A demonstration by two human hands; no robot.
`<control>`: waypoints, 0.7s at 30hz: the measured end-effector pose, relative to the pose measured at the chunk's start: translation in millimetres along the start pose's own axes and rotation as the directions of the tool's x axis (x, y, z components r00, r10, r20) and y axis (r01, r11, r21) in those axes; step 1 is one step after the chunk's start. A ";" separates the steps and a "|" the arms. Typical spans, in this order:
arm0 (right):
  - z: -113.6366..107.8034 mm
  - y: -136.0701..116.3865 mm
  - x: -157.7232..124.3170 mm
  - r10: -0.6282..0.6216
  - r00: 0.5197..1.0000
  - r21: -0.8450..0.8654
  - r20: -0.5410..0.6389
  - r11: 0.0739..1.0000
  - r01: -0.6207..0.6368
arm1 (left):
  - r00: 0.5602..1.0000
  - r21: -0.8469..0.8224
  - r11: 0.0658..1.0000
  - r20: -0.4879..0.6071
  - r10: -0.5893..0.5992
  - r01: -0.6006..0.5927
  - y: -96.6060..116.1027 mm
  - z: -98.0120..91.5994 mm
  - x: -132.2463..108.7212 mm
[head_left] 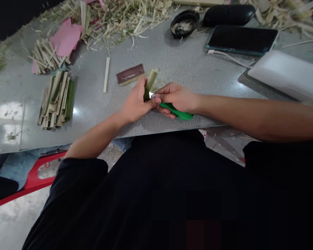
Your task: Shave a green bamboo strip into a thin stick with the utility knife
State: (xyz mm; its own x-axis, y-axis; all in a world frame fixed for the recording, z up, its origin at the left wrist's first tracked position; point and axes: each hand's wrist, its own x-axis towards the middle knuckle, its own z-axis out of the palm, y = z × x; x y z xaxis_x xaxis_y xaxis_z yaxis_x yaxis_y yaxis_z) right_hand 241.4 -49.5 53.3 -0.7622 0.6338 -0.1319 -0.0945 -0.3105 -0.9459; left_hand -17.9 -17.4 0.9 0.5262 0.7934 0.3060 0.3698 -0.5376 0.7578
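My left hand (136,104) is closed round a piece of split bamboo (151,80), which tilts up and to the right. In my right hand (177,97) is a knife with a green handle (181,113); its short bright blade (151,94) lies against the bamboo. My left thumb meets the fingers of my right hand near the blade. Just behind my left hand, a brown rectangular piece (130,73), possibly sandpaper, lies beside a thin bamboo strip (131,80). Farther left is a single pale strip (106,75).
Left on the grey table (94,119) sit a stack of bamboo strips (56,100) and a bundle of thinner ones (43,57) by pink paper (67,37). Shavings (135,15), a black bowl (185,24), a black case (229,14), a phone (242,39) and a white device (287,73) lie beyond.
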 end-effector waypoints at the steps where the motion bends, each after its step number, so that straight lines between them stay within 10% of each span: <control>1: -1.9 2.5 1.4 -0.015 1.000 0.005 0.025 1.000 0.015 | 1.000 -0.012 1.000 0.003 0.018 -0.018 -0.5 -0.3 0.6; 21: -17.2 12.4 2.1 -0.096 0.982 0.032 0.161 0.995 0.092 | 0.990 -0.162 0.981 0.112 -0.084 0.102 30.4 1.9 1.1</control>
State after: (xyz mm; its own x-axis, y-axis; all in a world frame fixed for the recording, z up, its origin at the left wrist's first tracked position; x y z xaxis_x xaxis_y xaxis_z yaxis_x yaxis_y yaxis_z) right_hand 249.6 -39.8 36.2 -0.8425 0.5386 0.0092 -0.1852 -0.2735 -0.9439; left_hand -4.6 -33.4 23.3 0.5759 0.7986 0.1748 0.2920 -0.4007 0.8684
